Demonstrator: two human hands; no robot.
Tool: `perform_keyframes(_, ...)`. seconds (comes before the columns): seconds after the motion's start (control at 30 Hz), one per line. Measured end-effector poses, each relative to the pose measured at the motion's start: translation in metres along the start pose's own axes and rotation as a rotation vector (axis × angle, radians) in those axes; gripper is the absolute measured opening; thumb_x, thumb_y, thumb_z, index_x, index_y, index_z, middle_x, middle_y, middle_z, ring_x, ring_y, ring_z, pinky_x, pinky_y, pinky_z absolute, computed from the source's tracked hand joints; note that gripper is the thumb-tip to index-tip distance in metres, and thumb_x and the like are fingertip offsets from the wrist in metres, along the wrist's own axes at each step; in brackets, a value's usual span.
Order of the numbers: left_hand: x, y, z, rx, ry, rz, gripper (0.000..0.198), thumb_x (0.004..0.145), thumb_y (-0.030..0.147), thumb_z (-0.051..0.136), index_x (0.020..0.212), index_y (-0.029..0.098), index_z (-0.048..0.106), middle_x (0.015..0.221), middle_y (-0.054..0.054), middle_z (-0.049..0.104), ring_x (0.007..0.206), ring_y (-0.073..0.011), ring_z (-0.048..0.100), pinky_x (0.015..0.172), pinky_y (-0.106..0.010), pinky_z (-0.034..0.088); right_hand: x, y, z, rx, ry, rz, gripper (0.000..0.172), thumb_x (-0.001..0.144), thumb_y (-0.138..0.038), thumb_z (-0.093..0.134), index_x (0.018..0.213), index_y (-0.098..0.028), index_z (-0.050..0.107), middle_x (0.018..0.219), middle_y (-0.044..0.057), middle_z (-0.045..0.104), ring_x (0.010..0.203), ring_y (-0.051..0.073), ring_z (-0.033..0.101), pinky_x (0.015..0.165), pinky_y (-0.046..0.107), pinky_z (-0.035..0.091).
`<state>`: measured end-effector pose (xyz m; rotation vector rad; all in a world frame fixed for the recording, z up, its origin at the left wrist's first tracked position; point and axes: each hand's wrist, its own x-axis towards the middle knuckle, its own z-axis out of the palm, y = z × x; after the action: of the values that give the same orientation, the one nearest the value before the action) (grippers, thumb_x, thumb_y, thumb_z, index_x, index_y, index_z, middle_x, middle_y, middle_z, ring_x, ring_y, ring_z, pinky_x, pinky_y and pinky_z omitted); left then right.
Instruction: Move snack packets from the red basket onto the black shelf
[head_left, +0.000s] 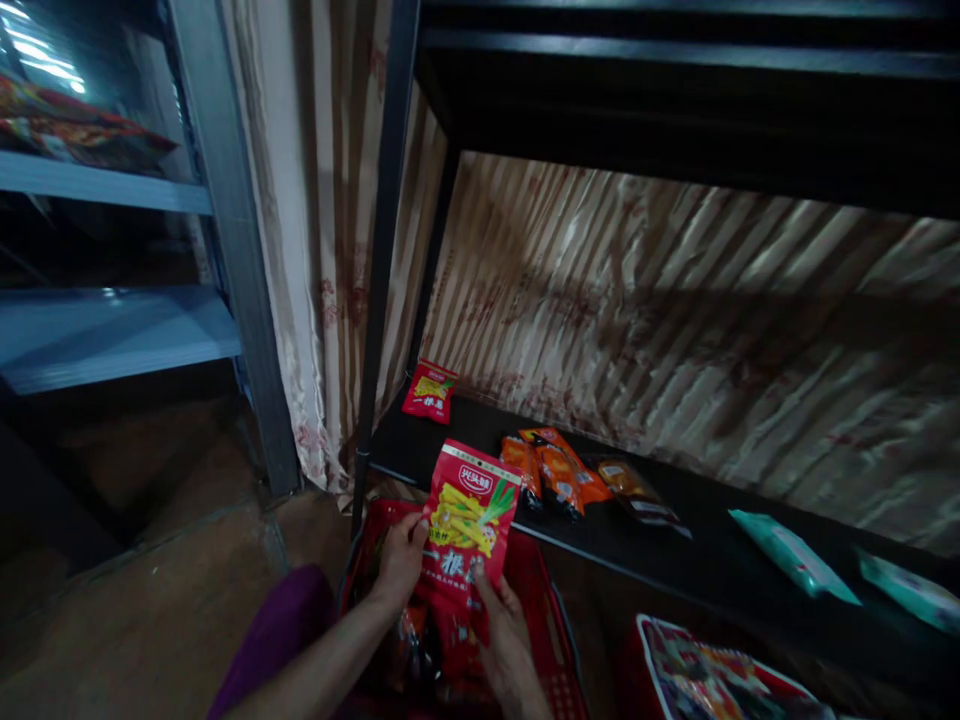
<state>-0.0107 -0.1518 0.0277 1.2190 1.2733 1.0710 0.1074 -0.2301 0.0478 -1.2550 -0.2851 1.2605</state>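
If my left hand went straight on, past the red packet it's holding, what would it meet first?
Ahead of your left hand, probably the orange packets on the black shelf; with depth unclear, perhaps its front edge.

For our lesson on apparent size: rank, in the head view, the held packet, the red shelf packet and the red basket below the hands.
1. Red basket
2. Held packet, nearer the camera
3. Red shelf packet

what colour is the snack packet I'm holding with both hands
The packet is mostly red with a yellow and green picture; it shows best in the head view.
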Motion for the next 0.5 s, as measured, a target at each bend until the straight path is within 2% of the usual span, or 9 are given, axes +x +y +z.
perform_keyframes(0.07, 0.019, 0.004, 0.001, -0.063, 0.006, 0.016, 0.030, 0.085, 0.031, 0.042, 0.093, 0.016, 0.066, 0.086, -0.006, 0.072, 0.079, -0.0188, 0.066, 0.072, -0.030, 0.051, 0.020, -0.004, 0.008, 0.027, 0.023, -0.019, 0.044, 0.044, -0.042, 0.086, 0.079, -0.025, 0.066, 0.071, 0.001, 0.073, 0.063, 0.021, 0.069, 0.049, 0.028, 0.053)
perform_keyframes(0.17, 0.050, 0.013, 0.000, 0.022, 0.080, 0.036, 0.028, 0.086, 0.030, 0.040, 0.088, 0.016, 0.065, 0.083, -0.003, 0.071, 0.077, -0.0168, 0.064, 0.071, -0.027, 0.049, 0.051, -0.013, 0.026, 0.075, -0.006, -0.046, 0.051, 0.043, -0.041, 0.087, 0.085, -0.023, 0.065, 0.076, 0.001, 0.075, 0.067, 0.021, 0.070, 0.056, 0.030, 0.055)
perform_keyframes(0.27, 0.084, 0.020, -0.001, 0.113, 0.122, 0.042, 0.028, 0.087, 0.029, 0.039, 0.087, 0.016, 0.064, 0.083, -0.004, 0.070, 0.076, -0.0157, 0.063, 0.069, -0.025, 0.048, 0.084, -0.022, 0.049, 0.106, -0.059, -0.074, 0.053, 0.044, -0.044, 0.086, 0.086, -0.021, 0.064, 0.071, 0.001, 0.074, 0.066, 0.022, 0.070, 0.057, 0.030, 0.055)
perform_keyframes(0.37, 0.121, 0.026, -0.002, 0.198, 0.165, 0.032, 0.025, 0.087, 0.027, 0.042, 0.091, 0.017, 0.065, 0.085, -0.003, 0.071, 0.078, -0.0153, 0.064, 0.068, -0.023, 0.047, 0.120, -0.032, 0.071, 0.103, -0.089, -0.113, 0.051, 0.041, -0.045, 0.085, 0.081, -0.021, 0.063, 0.064, 0.000, 0.072, 0.066, 0.023, 0.070, 0.055, 0.031, 0.054)
perform_keyframes(0.5, 0.171, 0.033, -0.002, 0.302, 0.231, 0.016, 0.021, 0.086, 0.023, 0.046, 0.094, 0.020, 0.065, 0.089, -0.003, 0.072, 0.083, -0.0154, 0.065, 0.071, -0.023, 0.047, 0.173, -0.043, 0.096, 0.044, -0.103, -0.199, 0.044, 0.046, -0.045, 0.082, 0.079, -0.021, 0.065, 0.064, 0.001, 0.072, 0.061, 0.021, 0.068, 0.054, 0.030, 0.053)
